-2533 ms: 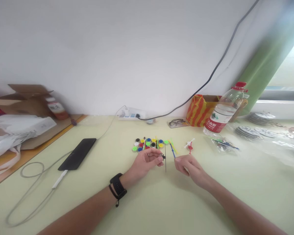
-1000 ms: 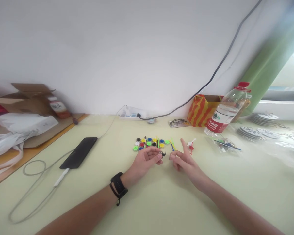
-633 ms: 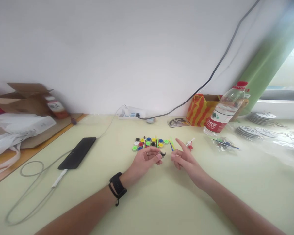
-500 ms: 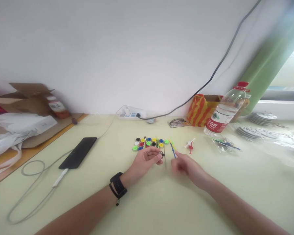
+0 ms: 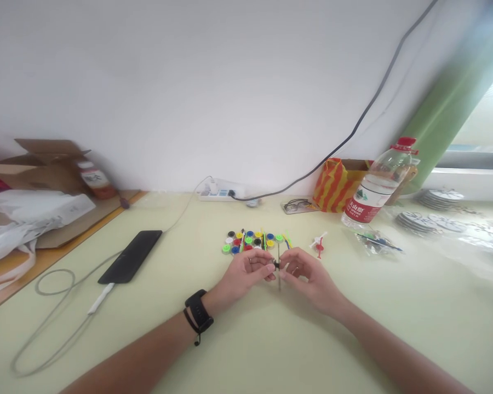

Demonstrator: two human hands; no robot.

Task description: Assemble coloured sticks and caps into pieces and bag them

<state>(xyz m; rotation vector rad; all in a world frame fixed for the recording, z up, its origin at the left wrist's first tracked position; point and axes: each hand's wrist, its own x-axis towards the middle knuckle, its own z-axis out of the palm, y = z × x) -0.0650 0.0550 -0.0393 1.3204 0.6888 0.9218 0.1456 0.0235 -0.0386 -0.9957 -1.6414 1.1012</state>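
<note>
From my end I see the left hand [image 5: 246, 271], a black watch [image 5: 199, 310] on its wrist, pinching a small black part [image 5: 276, 265] between thumb and fingers, the fingers curled in a loose grip. That part sits between the two hands, over the pale green table [image 5: 246, 350], with a thin dark strip [image 5: 279, 282] at its right end — it runs toward and away from me. The right hand [image 5: 312, 278] is half closed, thumb and forefinger right at the strip; I cannot tell whether they grip it or merely touch it.

Just beyond the hands I have a cluster of coloured plastic wheels [image 5: 249, 241] in green, blue, yellow, red, black and white, with thin sticks among them. Right of the cluster lie red and white plastic pieces [image 5: 319, 245], then a clear bag of small parts [image 5: 376, 243] near the water bottle [image 5: 361, 203]. A black phone [image 5: 130, 257] lies well to the left — its cable [image 5: 72, 290] looped beside it.
</note>
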